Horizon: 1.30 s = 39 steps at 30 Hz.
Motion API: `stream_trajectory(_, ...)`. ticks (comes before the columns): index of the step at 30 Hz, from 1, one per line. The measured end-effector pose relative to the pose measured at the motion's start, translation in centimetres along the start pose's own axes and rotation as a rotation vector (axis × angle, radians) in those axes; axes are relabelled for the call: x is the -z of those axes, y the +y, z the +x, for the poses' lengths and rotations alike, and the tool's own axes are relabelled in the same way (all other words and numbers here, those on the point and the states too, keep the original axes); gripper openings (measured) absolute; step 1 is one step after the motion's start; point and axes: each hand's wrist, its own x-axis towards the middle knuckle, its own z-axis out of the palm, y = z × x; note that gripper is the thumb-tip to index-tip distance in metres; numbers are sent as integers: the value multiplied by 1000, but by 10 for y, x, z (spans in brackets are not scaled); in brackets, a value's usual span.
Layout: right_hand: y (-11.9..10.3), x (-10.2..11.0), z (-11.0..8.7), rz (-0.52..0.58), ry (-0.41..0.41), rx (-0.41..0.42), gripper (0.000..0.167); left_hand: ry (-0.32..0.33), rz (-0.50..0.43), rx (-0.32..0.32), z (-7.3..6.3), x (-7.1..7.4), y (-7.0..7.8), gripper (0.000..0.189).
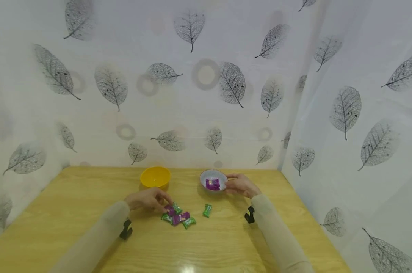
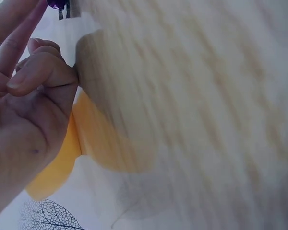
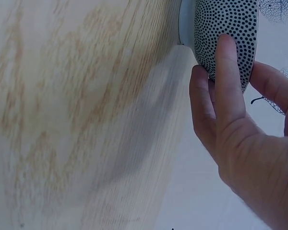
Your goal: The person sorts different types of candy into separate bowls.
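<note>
My left hand (image 1: 149, 198) reaches down at a small pile of wrapped candies, its thumb and forefinger spread at a purple candy (image 1: 169, 211) and a green candy (image 1: 176, 207). Its other fingers curl toward the palm in the left wrist view, where the fingertips are out of frame. Beside them lie another purple candy (image 1: 181, 218) and green candies (image 1: 189, 222). My right hand (image 1: 241, 185) holds the side of a small bowl (image 1: 207, 175), thumb near the rim and fingers against its black-dotted outside (image 3: 225, 28). Purple candy (image 1: 212, 184) lies inside that bowl.
A yellow bowl (image 1: 155, 176) stands at the back of the wooden table (image 1: 90, 189), just behind my left hand. One green candy (image 1: 207, 210) lies apart, in front of the dotted bowl. Leaf-printed sheeting (image 1: 192, 106) hangs behind the table and on the right.
</note>
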Motion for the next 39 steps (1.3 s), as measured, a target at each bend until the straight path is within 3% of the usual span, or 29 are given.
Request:
stream_trajectory(8, -3, -2, 0, 21, -1, -15, 54, 3, 89, 0, -3, -2, 8, 30)
stream_trajectory(15, 0, -1, -1, 1, 13, -15, 53, -7, 95, 6, 3, -3, 4, 29)
stream_trajectory(24, -1, -2, 0, 2, 10, 3, 53, -48, 115, -36, 1, -1, 5, 29)
stream_trajectory(30, 2, -4, -4, 14, 7, -18, 52, -54, 127, -30, -1, -6, 4, 29)
stream_trajectory(39, -2, -4, -3, 35, 8, -19, 54, -8, 147, -2, -1, -5, 8, 25)
